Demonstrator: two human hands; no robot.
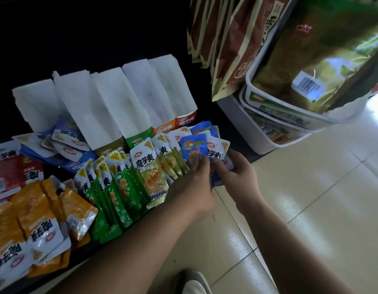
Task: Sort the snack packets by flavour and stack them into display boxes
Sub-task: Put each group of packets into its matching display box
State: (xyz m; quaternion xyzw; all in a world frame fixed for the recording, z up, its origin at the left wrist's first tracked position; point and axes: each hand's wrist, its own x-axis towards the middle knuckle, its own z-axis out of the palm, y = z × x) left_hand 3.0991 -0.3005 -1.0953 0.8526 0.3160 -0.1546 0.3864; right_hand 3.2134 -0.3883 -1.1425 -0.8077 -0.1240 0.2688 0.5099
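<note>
Head view: near the right end of the dark shelf [230, 126], the left hand [192, 183] pinches a blue snack packet [193, 148] with blurred fingertips. The right hand [239, 172], touching it, grips a stack of blue packets [215, 152]. Open display boxes [111, 107] line the shelf's back edge, with green packets [118, 187] in front of them.

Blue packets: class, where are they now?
Head view, right of centre: the blue packets are gripped by left hand and right hand, just right of the olive-green packets, in front of the red display box.
</note>
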